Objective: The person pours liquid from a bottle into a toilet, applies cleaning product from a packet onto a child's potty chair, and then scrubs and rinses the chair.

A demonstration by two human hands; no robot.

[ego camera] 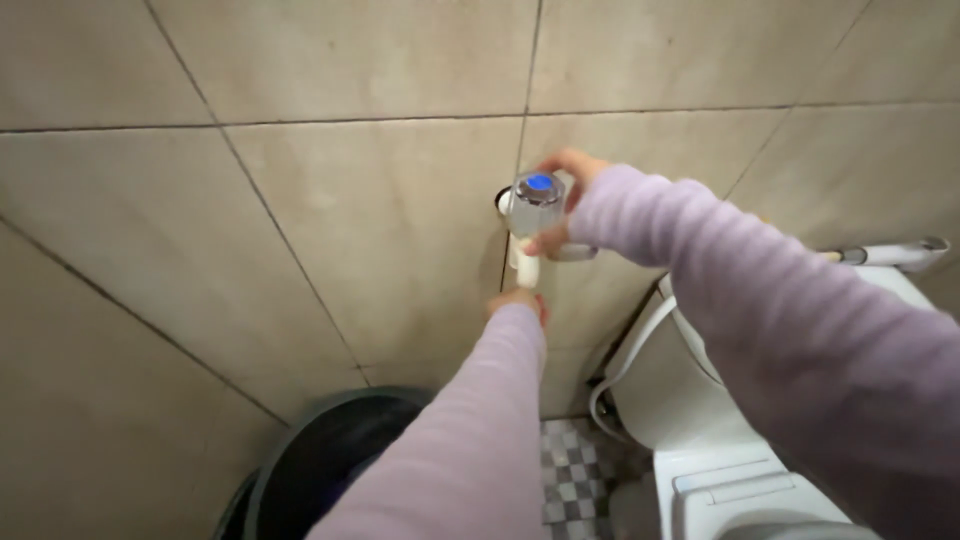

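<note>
A wall tap with a clear knob and a blue cap (538, 190) sticks out of the beige tiled wall. My right hand (568, 200) is closed around the knob from the right, fingers above and thumb below. Just below, a short white spout (526, 266) hangs down from the tap. My left hand (518, 301) reaches up under that spout; only its fingertips show past the lilac sleeve, so I cannot tell whether it holds anything.
A white toilet cistern (690, 400) stands at the right with a white hose (612, 385) looping beside it. A dark round bin (320, 455) sits at the bottom left. Checked floor tiles (570, 470) show between them.
</note>
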